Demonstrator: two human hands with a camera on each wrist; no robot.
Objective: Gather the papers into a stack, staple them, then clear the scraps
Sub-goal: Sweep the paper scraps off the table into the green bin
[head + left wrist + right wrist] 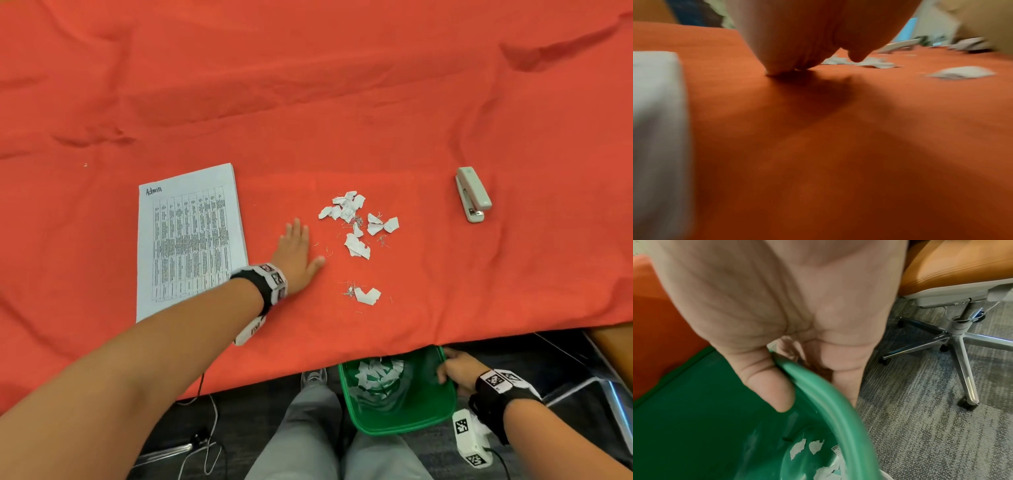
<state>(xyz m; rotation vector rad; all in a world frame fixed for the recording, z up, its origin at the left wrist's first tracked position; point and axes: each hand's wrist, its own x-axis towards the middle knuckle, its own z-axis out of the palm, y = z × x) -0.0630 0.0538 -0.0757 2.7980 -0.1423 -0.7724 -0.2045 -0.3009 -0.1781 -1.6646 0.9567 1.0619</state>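
A stack of printed papers lies flat on the red cloth at the left. My left hand lies flat on the cloth, fingers straight, between the stack and the torn paper scraps. Loose staples are mixed in with the scraps, and one more scrap lies nearer the table edge. My right hand grips the rim of a green bin held below the table edge; the thumb is inside the rim. Scraps lie in the bin. The pale green stapler rests at the right.
The red cloth covers the whole table and is wrinkled at the back. An orange office chair with a metal wheeled base stands right of the bin. My legs and some cables are below the table edge.
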